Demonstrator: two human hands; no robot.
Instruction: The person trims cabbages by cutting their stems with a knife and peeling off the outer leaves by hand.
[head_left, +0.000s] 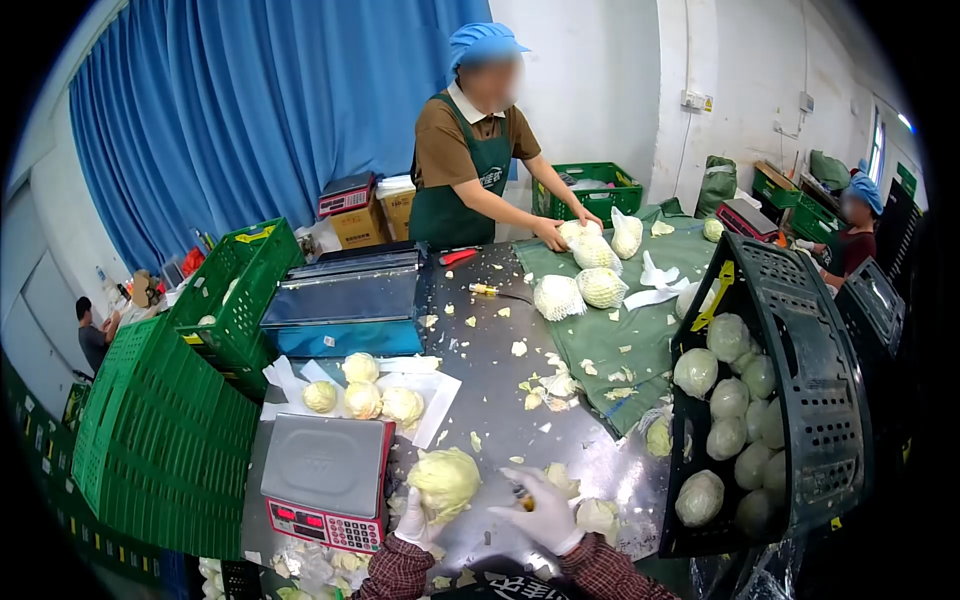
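My left hand (414, 524), in a white glove, holds a pale green cabbage (446, 482) from its left side, just right of the scale. My right hand (546, 512), also gloved, is closed around a knife (523, 496). Only the short yellowish-brown handle shows, and I cannot make out its blade. The knife is apart from the cabbage. Beside my right hand lie pale cabbage pieces (598, 518). The digital scale (328, 462) has a bare grey plate. Several trimmed cabbages (362, 400) rest on white paper behind it.
Across the metal table (480, 355), a co-worker (480, 150) handles net-wrapped cabbages (598, 285) on a green cloth (600, 365). A tilted dark crate (800, 400) holds wrapped cabbages at right. Green crates (165, 440) stand at left. Another knife (484, 290) lies among leaf scraps.
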